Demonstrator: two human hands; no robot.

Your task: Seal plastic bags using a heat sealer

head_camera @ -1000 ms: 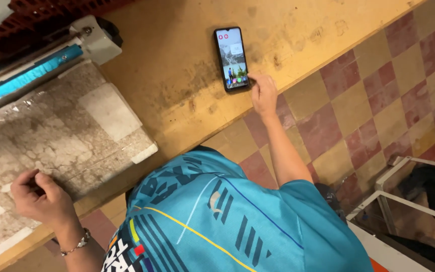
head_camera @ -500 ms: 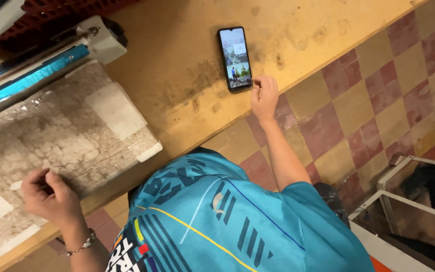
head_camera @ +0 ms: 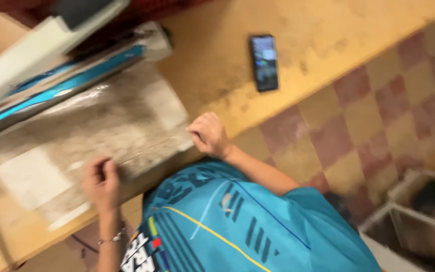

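Grey-brown mottled slab (head_camera: 101, 136), stone or tile by the look of it, lies flat on the yellow worktop (head_camera: 217, 65), with pale rectangular patches on its face and a clear film or sheen over part of it. Frame is motion-blurred, so fine detail is soft.

Left hand (head_camera: 101, 182) sits at the slab's near edge, toward its left part. Fingers (head_camera: 98, 166) are curled in tight, knuckles up, tips on or just over the slab's surface. Can't tell if anything is pinched between them. Thin bracelet (head_camera: 113, 239) on that wrist.

Right hand (head_camera: 208, 135) is at the slab's near right corner. Fingers (head_camera: 196, 132) are bent and close together, pressed to the corner edge; looks like contact, but whether they wrap under the edge is hidden. So the slab lies ahead of both hands, running between them, each hand on the near side only.

Beyond the slab, just beside its far edge: a long tool with a blue bar (head_camera: 61, 90) and a pale rail (head_camera: 41, 50) above it, both angled across the bench.

Dark phone (head_camera: 264, 62) lies face up with its screen lit on the worktop, well apart from the right hand. Teal patterned shirt (head_camera: 237, 221) fills the bottom centre. Checkered red and tan floor (head_camera: 378, 116) to the right, with a white-framed bin (head_camera: 419, 221) at the lower right corner.
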